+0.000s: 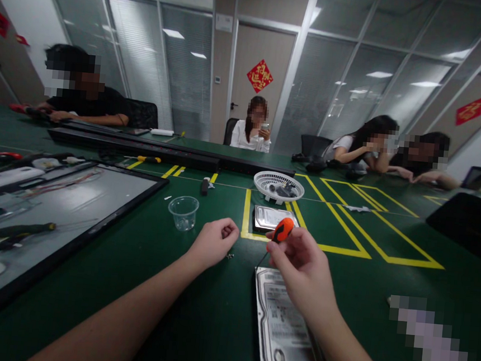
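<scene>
My right hand (306,268) grips a screwdriver (283,229) by its orange and black handle. Its thin shaft points down at the far left corner of a silver hard drive (290,334), which lies flat beneath that hand and is partly covered by it. To the left, my left hand (214,241) rests near the table with fingers curled closed; whatever they may hold is hidden. Small metal screws (229,256) lie beside its fingers. A second hard drive (263,218) sits farther back, behind the screwdriver handle. Beyond my left hand stands a clear plastic cup (182,215).
A white basket (280,179) with dark parts stands behind the second drive. At left, a large panel (113,192) carries a green-handled screwdriver (23,230). A yellow-handled screwdriver (148,159) lies near a long black bar (175,153). Several people sit across the green table.
</scene>
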`<state>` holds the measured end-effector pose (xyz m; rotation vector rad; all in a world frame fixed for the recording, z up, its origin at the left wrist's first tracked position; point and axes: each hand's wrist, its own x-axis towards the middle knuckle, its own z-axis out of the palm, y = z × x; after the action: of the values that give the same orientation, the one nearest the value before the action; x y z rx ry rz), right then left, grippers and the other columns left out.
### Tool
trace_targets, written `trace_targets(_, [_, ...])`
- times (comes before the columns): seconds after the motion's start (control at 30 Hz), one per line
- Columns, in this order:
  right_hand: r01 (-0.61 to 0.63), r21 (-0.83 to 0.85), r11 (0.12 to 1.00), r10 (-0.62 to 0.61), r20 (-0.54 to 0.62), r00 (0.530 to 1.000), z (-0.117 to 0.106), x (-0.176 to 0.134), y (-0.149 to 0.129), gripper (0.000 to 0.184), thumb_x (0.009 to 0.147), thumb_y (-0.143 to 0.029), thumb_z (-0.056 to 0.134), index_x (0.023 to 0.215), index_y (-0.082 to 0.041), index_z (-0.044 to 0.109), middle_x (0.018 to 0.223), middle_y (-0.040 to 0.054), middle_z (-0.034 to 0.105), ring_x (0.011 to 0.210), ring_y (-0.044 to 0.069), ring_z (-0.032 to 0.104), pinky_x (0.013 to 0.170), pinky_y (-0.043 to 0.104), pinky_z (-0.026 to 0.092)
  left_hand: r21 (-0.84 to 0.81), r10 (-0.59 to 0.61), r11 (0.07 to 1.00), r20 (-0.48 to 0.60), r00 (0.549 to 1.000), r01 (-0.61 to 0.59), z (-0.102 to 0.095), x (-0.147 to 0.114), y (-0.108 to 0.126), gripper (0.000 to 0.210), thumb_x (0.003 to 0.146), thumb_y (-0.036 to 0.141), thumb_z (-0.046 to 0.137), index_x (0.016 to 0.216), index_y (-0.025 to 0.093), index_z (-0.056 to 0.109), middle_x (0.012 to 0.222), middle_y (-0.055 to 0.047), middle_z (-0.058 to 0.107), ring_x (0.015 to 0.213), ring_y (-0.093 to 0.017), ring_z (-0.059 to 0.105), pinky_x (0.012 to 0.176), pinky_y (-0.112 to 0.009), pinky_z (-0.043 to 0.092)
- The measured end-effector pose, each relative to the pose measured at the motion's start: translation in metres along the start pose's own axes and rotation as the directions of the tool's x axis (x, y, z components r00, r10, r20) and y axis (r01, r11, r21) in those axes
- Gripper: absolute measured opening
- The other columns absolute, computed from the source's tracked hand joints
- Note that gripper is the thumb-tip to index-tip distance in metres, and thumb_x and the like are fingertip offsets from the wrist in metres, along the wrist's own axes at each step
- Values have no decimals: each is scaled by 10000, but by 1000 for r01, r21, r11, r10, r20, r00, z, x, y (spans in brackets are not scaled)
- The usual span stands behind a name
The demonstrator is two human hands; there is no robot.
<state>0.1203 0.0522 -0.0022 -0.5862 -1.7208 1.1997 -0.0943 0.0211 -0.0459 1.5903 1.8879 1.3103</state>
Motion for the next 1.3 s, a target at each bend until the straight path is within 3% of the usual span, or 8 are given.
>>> trace_targets(0.17, [-17, 94, 995, 18, -6, 1000, 0, -1, 0, 233, 902, -270, 754, 1003, -253, 545, 728, -53, 557, 621, 132, 564, 623, 299, 489, -1, 12, 1000, -11, 1000, -12, 1, 1, 0, 191, 895, 323, 586, 820, 181, 689, 740, -6, 659, 705, -163, 610, 654, -273, 447])
trace_targets(0.33, [-3, 34, 999, 2, 40, 999, 0, -2, -3, 214, 951, -289, 677, 1144, -230, 605, 882, 19, 671, 682, 156, 631, 638, 314, 505, -10, 5, 1000, -4, 1000, -5, 1, 1, -1, 194, 897, 332, 583, 829, 185, 690, 749, -9, 666, 707, -166, 616, 648, -275, 453])
trace_targets(0.53, [-19, -44, 999, 20, 26, 999, -1, -2, -3, 169, 920, -288, 725, 1019, -206, 615, 655, -35, 576, 600, 148, 568, 588, 291, 444, -13, 5, 1000, -6, 1000, -5, 0, 0, 1, 194, 893, 328, 586, 821, 181, 689, 747, -14, 669, 708, -168, 618, 647, -272, 451])
trace_targets(0.7, [-31, 19, 999, 31, 9, 999, 0, -3, -5, 213, 903, -288, 749, 1030, -230, 588, 699, -41, 572, 613, 151, 587, 616, 305, 486, -6, 7, 1000, -7, 1000, -7, 0, 0, 0, 200, 893, 335, 582, 832, 184, 698, 755, -15, 677, 709, -170, 618, 646, -269, 447])
trace_targets(0.9, [-12, 21, 1000, 11, 27, 1000, 1, -2, -6, 208, 951, -327, 676, 1126, -230, 619, 876, 29, 682, 648, 164, 629, 603, 313, 503, -15, 7, 1000, -7, 1000, -8, 0, 0, 1, 210, 894, 341, 581, 836, 181, 705, 763, -23, 686, 717, -177, 628, 654, -276, 454])
trace_targets(1.07, [-22, -27, 999, 23, 18, 1000, 0, 0, -5, 179, 912, -302, 739, 992, -223, 600, 689, -25, 593, 601, 156, 584, 588, 303, 468, -18, 8, 1000, -6, 1000, -8, 0, 0, -1, 202, 894, 336, 583, 832, 182, 698, 753, -16, 677, 712, -172, 624, 653, -275, 452])
trace_targets(1.3, [-26, 72, 997, 26, -1, 1000, 1, -1, -4, 244, 898, -272, 749, 1060, -246, 569, 761, -34, 599, 614, 141, 583, 588, 294, 476, -12, 4, 1000, 1, 1000, -4, 0, 1, 0, 211, 899, 341, 580, 848, 177, 703, 765, -22, 683, 717, -176, 632, 654, -279, 455])
